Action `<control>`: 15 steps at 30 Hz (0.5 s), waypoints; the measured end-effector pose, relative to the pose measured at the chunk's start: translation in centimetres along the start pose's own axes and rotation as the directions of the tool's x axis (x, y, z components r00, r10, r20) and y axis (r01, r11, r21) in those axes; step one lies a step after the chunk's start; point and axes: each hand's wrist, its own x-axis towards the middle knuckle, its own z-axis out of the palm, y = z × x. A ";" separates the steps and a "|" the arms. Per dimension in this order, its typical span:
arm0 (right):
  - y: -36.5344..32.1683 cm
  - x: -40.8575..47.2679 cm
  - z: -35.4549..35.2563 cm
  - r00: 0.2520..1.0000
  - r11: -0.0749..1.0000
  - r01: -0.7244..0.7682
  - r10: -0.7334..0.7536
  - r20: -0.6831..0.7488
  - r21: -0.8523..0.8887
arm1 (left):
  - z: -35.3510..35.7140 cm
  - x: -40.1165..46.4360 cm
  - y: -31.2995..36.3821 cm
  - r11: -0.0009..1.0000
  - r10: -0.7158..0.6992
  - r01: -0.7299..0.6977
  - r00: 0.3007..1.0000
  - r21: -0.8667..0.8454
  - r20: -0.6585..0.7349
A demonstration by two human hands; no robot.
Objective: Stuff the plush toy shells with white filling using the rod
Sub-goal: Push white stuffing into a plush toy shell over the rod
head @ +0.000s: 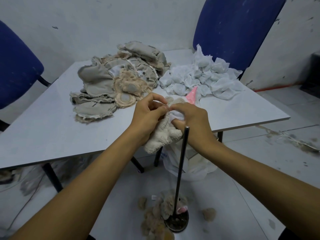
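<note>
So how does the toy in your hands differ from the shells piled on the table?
The cream plush toy is fluffy side out and held in both hands, with white filling at its opening. The pile of shells lies flat and grey, seams outward, frayed edges showing, untouched. Both are soft fabric.

The plush toy [164, 134] is cream, its filling [176, 116] white. Far left, the shells [110, 80] are grey and tan; far right, pouches [204, 78] white. The cone [192, 94] is pink with white dots. Chairs [232, 28] are blue, the rod [181, 163] dark.
</note>
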 end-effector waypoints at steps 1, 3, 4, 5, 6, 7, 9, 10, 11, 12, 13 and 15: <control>0.0 0.2 0.2 1.000 1.000 -0.028 0.028 -0.010 -0.014 | 0.0 0.0 0.0 1.000 0.009 -0.009 1.000 -0.006 0.008; 0.0 0.9 0.4 0.992 0.993 -0.115 0.114 -0.054 -0.017 | 0.0 0.0 0.0 1.000 0.018 -0.017 1.000 -0.018 0.026; 0.1 1.3 0.4 0.985 0.987 -0.158 0.158 -0.074 0.003 | -0.1 0.0 0.0 1.000 0.017 -0.017 0.999 -0.019 0.030; 0.0 1.7 0.2 0.976 0.980 -0.194 0.197 -0.092 0.031 | 0.0 0.0 0.0 1.000 0.014 -0.013 0.999 -0.014 0.031; -0.1 1.9 0.1 0.969 0.974 -0.219 0.223 -0.104 0.052 | 0.0 0.0 0.1 1.000 0.008 -0.008 1.000 -0.007 0.027; -0.1 1.9 0.1 0.970 0.976 -0.215 0.218 -0.107 0.040 | 0.1 0.0 0.1 1.000 0.000 0.000 1.000 -0.002 0.020; -0.1 1.5 0.3 0.989 0.988 -0.135 0.130 -0.070 -0.070 | 0.1 0.1 -0.1 1.000 -0.017 0.017 1.000 0.009 -0.004; 0.0 1.2 0.4 0.996 0.990 -0.088 0.085 -0.034 -0.108 | 0.1 0.1 -0.1 1.000 -0.022 0.022 1.000 0.012 -0.018; 0.0 1.0 0.4 0.998 0.992 -0.060 0.061 0.005 -0.114 | 0.1 0.2 -0.1 1.000 -0.029 0.030 0.999 0.010 -0.028; 0.1 0.7 0.4 0.998 0.994 -0.049 0.053 0.040 -0.097 | 0.1 0.2 -0.1 0.999 -0.040 0.040 0.999 -0.002 -0.032; 0.2 0.5 0.3 0.997 0.997 -0.040 0.045 0.064 -0.073 | 0.1 0.2 0.0 0.999 -0.051 0.051 0.998 -0.019 -0.033; 0.3 0.3 0.1 0.998 0.999 -0.030 0.033 0.063 -0.044 | 0.0 0.2 0.1 0.998 -0.062 0.061 0.998 -0.036 -0.033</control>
